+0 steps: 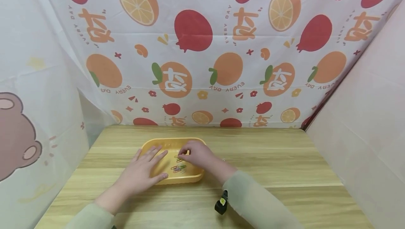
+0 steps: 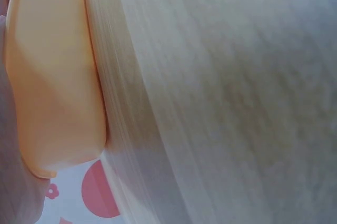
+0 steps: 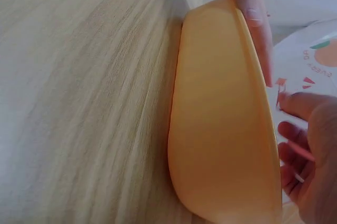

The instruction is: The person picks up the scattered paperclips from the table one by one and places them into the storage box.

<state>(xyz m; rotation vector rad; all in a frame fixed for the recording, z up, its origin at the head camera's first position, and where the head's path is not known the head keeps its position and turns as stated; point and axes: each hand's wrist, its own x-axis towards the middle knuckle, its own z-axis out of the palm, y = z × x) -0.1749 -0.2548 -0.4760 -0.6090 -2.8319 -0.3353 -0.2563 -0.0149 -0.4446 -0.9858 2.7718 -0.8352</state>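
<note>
A shallow yellow tray lies on the wooden table. Several coloured paper clips are scattered on its floor. My left hand rests over the tray's left side with its fingers spread. Above the tray's right half, my right hand pinches a paper clip between thumb and fingertip. In the right wrist view the clip looks reddish and sits above the rim. The left wrist view has the tray's outer wall and only a blurred edge of the hand.
Wood-grain tabletop extends around the tray. A fruit-print cloth hangs behind the table, and pale cloth walls stand at both sides. A black strap piece hangs by the right sleeve.
</note>
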